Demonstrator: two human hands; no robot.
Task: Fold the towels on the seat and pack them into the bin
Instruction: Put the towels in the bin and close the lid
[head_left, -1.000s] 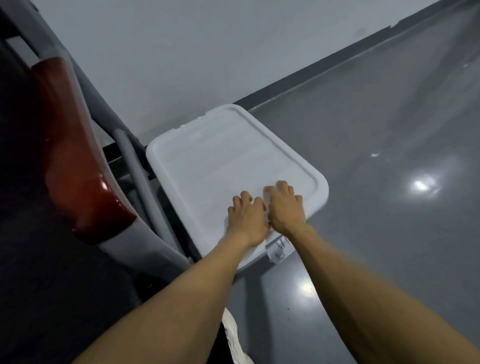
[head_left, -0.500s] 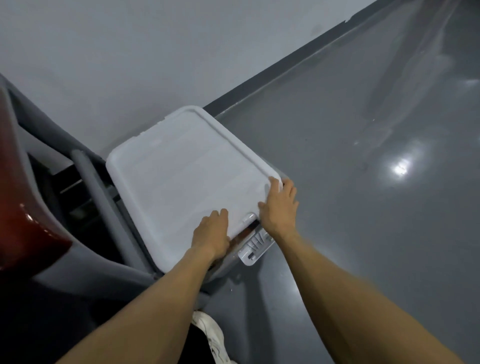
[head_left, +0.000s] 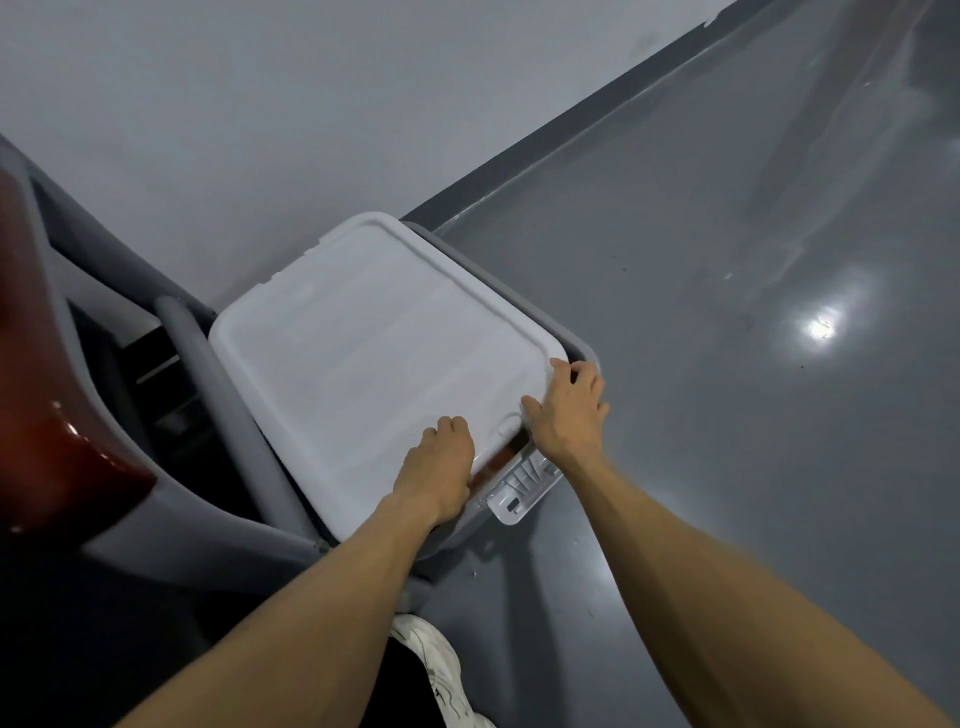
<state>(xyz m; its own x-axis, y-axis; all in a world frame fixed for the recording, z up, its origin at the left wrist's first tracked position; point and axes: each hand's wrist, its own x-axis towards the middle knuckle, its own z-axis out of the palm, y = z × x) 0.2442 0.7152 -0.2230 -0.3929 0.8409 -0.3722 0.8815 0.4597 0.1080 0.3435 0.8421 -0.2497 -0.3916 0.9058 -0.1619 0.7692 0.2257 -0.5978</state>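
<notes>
Centre frame: grey plastic bin under its white rectangular plastic lid. Left hand and right hand curl fingers around the lid's near edge; lifting evenly should free it. No towels visible.

1. One bin, grey, mostly covered.
2. One white lid lying on top of it.
3. One clear latch at the bin's near edge.
4. Two hands: a left hand and a right hand.
5. One white shoe.
6. One red seat.
</notes>
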